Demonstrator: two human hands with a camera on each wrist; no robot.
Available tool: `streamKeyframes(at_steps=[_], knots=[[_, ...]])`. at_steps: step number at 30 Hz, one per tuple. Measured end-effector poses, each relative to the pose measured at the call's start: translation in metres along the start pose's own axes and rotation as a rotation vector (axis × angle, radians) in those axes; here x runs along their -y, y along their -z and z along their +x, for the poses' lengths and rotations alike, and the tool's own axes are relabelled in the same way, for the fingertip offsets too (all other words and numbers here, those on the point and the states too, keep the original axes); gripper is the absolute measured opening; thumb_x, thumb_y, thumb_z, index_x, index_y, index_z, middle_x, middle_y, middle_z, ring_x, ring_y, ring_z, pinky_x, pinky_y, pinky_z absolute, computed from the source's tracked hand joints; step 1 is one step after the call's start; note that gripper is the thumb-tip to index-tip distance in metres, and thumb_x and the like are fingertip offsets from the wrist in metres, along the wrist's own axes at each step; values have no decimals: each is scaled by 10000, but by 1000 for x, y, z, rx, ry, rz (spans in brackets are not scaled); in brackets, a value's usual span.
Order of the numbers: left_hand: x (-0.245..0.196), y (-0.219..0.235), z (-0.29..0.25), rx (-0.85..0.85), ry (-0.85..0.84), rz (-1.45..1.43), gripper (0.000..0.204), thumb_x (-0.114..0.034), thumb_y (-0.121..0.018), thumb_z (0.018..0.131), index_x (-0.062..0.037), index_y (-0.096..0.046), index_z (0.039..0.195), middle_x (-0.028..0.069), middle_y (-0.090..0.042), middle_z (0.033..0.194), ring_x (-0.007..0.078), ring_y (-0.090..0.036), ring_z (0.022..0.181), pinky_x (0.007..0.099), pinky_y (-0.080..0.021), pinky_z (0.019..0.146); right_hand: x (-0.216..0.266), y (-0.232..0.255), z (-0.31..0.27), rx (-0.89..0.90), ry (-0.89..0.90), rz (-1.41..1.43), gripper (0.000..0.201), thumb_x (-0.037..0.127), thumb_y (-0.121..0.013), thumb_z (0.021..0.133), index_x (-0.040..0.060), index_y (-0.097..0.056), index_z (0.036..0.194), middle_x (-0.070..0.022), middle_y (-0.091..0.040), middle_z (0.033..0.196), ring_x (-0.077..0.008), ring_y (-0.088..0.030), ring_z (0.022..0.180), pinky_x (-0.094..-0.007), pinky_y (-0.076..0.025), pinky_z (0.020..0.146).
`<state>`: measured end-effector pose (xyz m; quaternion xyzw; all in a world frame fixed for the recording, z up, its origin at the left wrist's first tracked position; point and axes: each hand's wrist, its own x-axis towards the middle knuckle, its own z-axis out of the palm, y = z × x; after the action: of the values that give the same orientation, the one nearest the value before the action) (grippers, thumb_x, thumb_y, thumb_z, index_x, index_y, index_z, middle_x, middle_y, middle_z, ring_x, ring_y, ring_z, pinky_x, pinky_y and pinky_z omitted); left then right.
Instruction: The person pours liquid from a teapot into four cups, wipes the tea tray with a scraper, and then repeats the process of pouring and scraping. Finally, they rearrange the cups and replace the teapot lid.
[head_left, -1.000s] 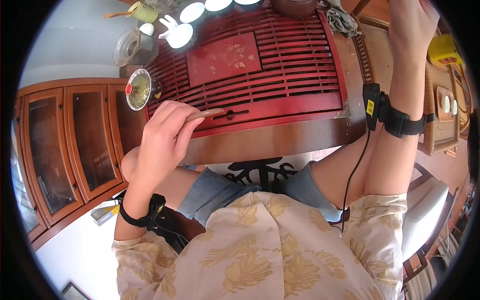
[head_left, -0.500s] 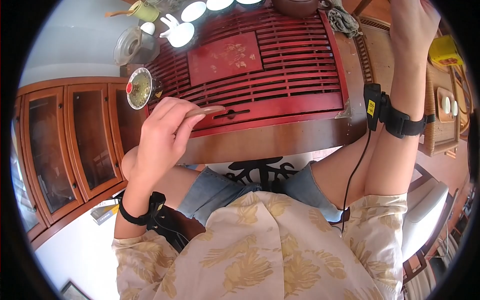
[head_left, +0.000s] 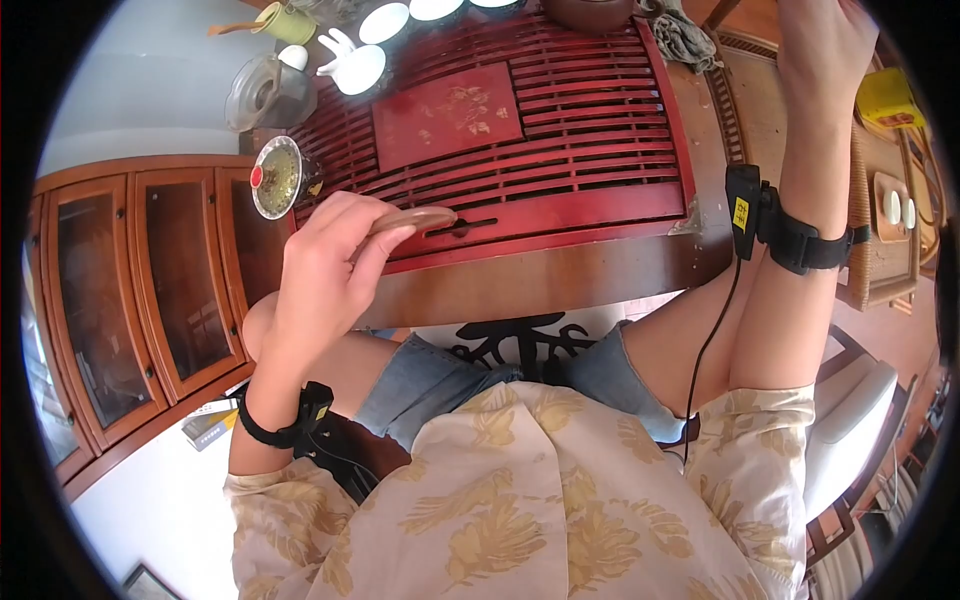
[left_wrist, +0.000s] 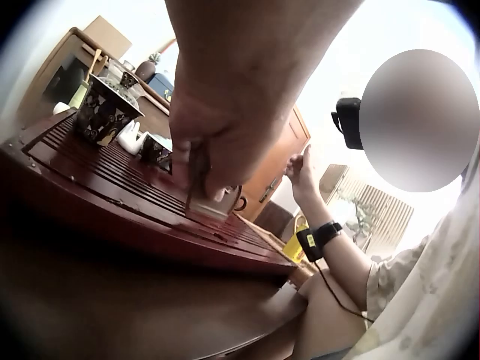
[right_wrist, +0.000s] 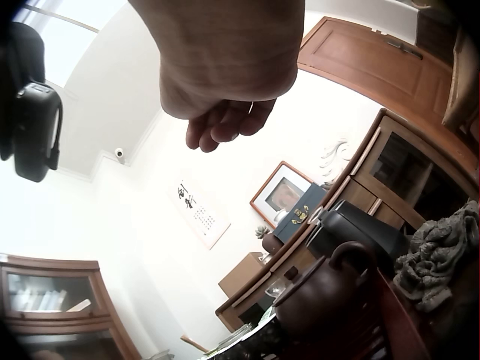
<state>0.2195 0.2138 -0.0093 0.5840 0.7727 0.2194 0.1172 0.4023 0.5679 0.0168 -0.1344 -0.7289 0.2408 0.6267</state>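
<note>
My left hand (head_left: pixel 335 260) pinches a thin, flat brown piece like a coaster (head_left: pixel 425 217) between thumb and fingers, over the front edge of the red slatted tea tray (head_left: pixel 600 215). In the left wrist view this hand (left_wrist: pixel 225 142) is dark and covers part of the piece. Left of the hand, a dark patterned gaiwan (head_left: pixel 280 180) stands at the tray's corner, showing pale contents and a red spot. My right hand (head_left: pixel 825 60) is raised at the upper right, partly cut off; its loosely curled fingers (right_wrist: pixel 225 124) hold nothing in the right wrist view.
White-lined cups (head_left: pixel 385 25) and a white rabbit-shaped figure (head_left: pixel 355 70) stand along the tray's back left. At the back right are a brown teapot (head_left: pixel 590 12) and a crumpled grey cloth (head_left: pixel 683 42). A clear glass vessel (head_left: pixel 265 95) sits beyond the gaiwan.
The flat brown piece in my left hand has tilted, showing more of its broad face, and its tip has shifted slightly up and right. The right arm stays raised in place.
</note>
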Motion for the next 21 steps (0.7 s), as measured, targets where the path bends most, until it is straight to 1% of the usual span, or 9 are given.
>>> streamKeyframes(at_steps=[2, 3, 6, 9, 12, 15, 18, 21], knots=[[5, -4, 1, -50, -42, 74, 139, -59, -809, 961, 14, -770, 1073, 157, -743, 970, 344, -710, 903, 418, -579, 804, 10, -1, -1, 6, 13, 0, 662, 588, -567, 1151, 101, -792, 763, -20, -714, 652, -54, -604, 524, -204, -435, 505], [8, -5, 2, -75, -62, 111, 139, -61, -812, 961, 13, -771, 1070, 156, -744, 970, 343, -710, 903, 416, -580, 804, 6, -1, -1, -5, 0, 14, 662, 588, -568, 1150, 100, -791, 761, -20, -714, 652, -54, -604, 523, -204, -435, 505], [9, -4, 3, -135, -37, 110, 143, -43, -814, 956, 5, -779, 1086, 145, -754, 987, 335, -721, 918, 409, -585, 821, -4, 0, 0, -19, -19, 27, 664, 588, -571, 1149, 99, -790, 757, -20, -713, 650, -54, -604, 520, -203, -435, 505], [3, -6, 5, -102, -133, 58, 179, -3, -811, 932, -2, -787, 1109, 136, -766, 1038, 330, -732, 971, 413, -591, 845, -3, 0, 1, -8, -11, 6, 665, 588, -573, 1148, 98, -789, 754, -19, -711, 647, -54, -603, 516, -203, -436, 504], [-1, -5, 10, -64, -175, 73, 248, 58, -806, 903, 8, -788, 1145, 170, -780, 1110, 349, -754, 1077, 418, -600, 947, -1, 0, 0, -12, -20, 17, 666, 588, -575, 1148, 96, -788, 753, -19, -709, 643, -56, -604, 515, -204, -437, 504], [0, -11, 14, -78, -235, 9, 265, 88, -766, 864, -12, -767, 1109, 134, -770, 1128, 342, -736, 1121, 436, -608, 927, -1, 0, 0, -11, -27, 31, 666, 588, -577, 1147, 92, -789, 755, -20, -709, 642, -57, -606, 514, -205, -441, 505], [-6, -17, 17, -36, -216, -79, 291, 117, -743, 827, -17, -746, 1086, 129, -774, 1152, 344, -736, 1149, 442, -609, 962, -2, -3, -1, -21, -39, 57, 662, 578, -581, 1148, 83, -793, 763, -23, -709, 642, -55, -606, 513, -203, -442, 502], [-15, -20, 29, 42, -311, -23, 278, 98, -736, 814, -26, -736, 1063, 111, -777, 1175, 337, -731, 1165, 444, -611, 971, -3, 0, 0, 0, -30, 72, 659, 567, -586, 1150, 69, -797, 773, -25, -706, 641, -51, -605, 513, -197, -439, 498]])
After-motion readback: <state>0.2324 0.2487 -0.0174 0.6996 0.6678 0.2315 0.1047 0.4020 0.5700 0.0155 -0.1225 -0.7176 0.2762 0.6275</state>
